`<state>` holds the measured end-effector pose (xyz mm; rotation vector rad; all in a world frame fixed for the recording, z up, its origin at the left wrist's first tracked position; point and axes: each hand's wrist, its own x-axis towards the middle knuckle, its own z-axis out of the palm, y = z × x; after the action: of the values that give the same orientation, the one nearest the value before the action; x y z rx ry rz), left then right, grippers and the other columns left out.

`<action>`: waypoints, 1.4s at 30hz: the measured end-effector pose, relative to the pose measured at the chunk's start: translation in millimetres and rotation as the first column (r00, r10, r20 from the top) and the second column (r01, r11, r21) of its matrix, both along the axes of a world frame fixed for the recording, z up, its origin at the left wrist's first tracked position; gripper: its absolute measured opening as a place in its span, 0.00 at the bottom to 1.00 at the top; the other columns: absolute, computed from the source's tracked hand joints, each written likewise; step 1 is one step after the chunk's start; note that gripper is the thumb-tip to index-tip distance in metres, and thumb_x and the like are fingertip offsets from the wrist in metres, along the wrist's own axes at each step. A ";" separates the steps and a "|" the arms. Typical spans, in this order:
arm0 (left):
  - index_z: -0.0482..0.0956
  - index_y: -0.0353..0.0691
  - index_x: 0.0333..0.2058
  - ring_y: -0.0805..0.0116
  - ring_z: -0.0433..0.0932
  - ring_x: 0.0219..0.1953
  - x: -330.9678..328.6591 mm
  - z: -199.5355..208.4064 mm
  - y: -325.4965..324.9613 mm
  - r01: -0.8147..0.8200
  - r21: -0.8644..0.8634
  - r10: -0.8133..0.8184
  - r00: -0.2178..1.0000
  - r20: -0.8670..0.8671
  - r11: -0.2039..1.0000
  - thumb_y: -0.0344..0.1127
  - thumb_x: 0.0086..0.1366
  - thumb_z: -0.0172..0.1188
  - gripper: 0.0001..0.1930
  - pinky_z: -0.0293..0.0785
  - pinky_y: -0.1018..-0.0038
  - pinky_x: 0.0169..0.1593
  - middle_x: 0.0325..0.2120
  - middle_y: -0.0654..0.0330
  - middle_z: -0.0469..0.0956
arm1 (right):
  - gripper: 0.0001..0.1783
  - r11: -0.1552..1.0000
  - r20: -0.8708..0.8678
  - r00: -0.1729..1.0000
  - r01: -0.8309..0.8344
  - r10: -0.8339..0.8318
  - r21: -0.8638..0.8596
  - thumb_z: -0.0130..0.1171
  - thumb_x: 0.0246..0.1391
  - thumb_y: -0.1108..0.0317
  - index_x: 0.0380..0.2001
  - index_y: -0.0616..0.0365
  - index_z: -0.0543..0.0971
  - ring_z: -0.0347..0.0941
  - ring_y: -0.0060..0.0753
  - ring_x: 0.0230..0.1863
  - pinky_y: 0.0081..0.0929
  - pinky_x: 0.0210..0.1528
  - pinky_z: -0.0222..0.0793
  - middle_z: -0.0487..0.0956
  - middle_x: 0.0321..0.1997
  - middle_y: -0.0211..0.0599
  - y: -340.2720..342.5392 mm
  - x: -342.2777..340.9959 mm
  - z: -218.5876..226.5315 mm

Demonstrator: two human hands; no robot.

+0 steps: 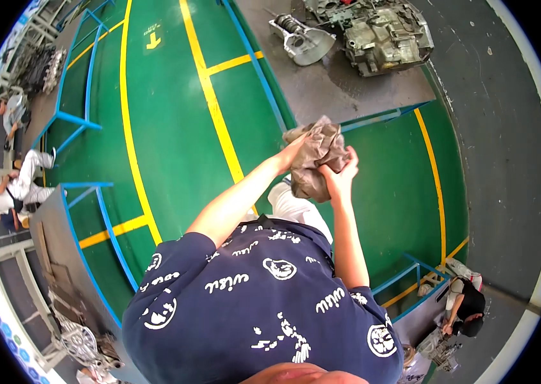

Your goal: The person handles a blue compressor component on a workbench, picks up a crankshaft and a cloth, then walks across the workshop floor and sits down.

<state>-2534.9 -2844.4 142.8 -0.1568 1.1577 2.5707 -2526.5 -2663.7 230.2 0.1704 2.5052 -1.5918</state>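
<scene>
- I see the left grip (291,153) and right grip (343,174) both pinching the crumpled brown cloth (318,152).
- Its folds could slip, if either grip relaxes.

Includes steel-topped table (322,89) on blue frame (373,119); left of table, green floor (168,121) with yellow lines (217,115); farther left, blue-framed bench (69,262); right of table, dark grey floor (498,115).

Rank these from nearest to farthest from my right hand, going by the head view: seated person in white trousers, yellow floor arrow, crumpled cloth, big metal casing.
1. Crumpled cloth: in the right hand itself.
2. Big metal casing: on the table ahead, slightly right.
3. Yellow floor arrow: ahead, to the left.
4. Seated person: far left.
</scene>
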 end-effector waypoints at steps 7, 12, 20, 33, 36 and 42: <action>0.59 0.47 0.75 0.53 0.76 0.63 -127.5 -79.0 -29.3 0.110 -0.497 0.119 0.906 0.406 0.861 0.58 0.80 0.46 0.33 0.73 0.57 0.65 0.71 0.53 0.66 | 0.50 0.961 -0.329 0.939 -0.008 0.102 0.277 0.69 0.43 0.64 0.73 0.47 0.65 0.58 0.72 0.70 0.58 0.74 0.57 0.59 0.71 0.67 -24.9 -208.5 -113.2; 0.64 0.37 0.70 0.52 0.71 0.68 -40.8 -179.3 -193.6 0.326 -0.857 -0.004 0.935 0.354 0.398 0.46 0.74 0.62 0.33 0.73 0.59 0.66 0.65 0.42 0.73 | 0.61 0.898 -0.112 0.972 -0.143 0.206 0.415 0.77 0.44 0.59 0.79 0.31 0.54 0.44 0.77 0.77 0.70 0.72 0.57 0.47 0.80 0.61 -62.3 -289.2 -213.3; 0.66 0.45 0.64 0.65 0.81 0.28 84.5 -189.7 -423.9 0.269 -0.812 0.681 0.445 0.582 0.518 0.35 0.71 0.58 0.25 0.73 0.67 0.24 0.37 0.51 0.81 | 0.68 0.670 0.379 0.908 -0.396 0.181 0.628 0.83 0.33 0.54 0.77 0.14 0.55 0.44 0.74 0.80 0.81 0.66 0.62 0.45 0.85 0.44 -117.2 -380.3 -210.9; 0.70 0.45 0.63 0.63 0.82 0.35 -202.7 -207.8 -750.0 0.197 -0.873 0.440 0.801 0.406 0.445 0.34 0.70 0.58 0.23 0.79 0.64 0.38 0.39 0.56 0.82 | 0.40 0.868 0.267 0.934 -0.328 0.239 0.373 0.75 0.36 0.57 0.58 0.57 0.81 0.76 0.56 0.63 0.44 0.67 0.72 0.80 0.59 0.55 -371.3 -388.1 -207.5; 0.71 0.44 0.63 0.60 0.83 0.46 -292.7 -217.2 -801.6 0.209 -0.930 0.382 0.867 0.319 0.303 0.37 0.70 0.59 0.24 0.79 0.63 0.51 0.44 0.53 0.84 | 0.39 0.842 0.027 0.899 -0.420 0.437 0.339 0.72 0.37 0.65 0.59 0.56 0.80 0.75 0.59 0.60 0.44 0.65 0.73 0.78 0.56 0.52 -488.3 -462.4 -165.4; 0.67 0.44 0.68 0.62 0.82 0.50 -478.6 -126.2 -777.6 0.204 -0.904 0.073 0.966 0.248 0.377 0.35 0.72 0.59 0.27 0.79 0.66 0.53 0.58 0.51 0.78 | 0.41 0.922 -0.156 0.914 -0.351 0.376 0.162 0.76 0.39 0.65 0.61 0.55 0.78 0.74 0.57 0.63 0.43 0.67 0.70 0.77 0.60 0.53 -628.5 -633.6 -132.5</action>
<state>-3013.6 -3622.0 16.6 -0.6440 2.2964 1.4057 -3160.1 -3292.2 97.8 -0.4266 2.5797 -1.3459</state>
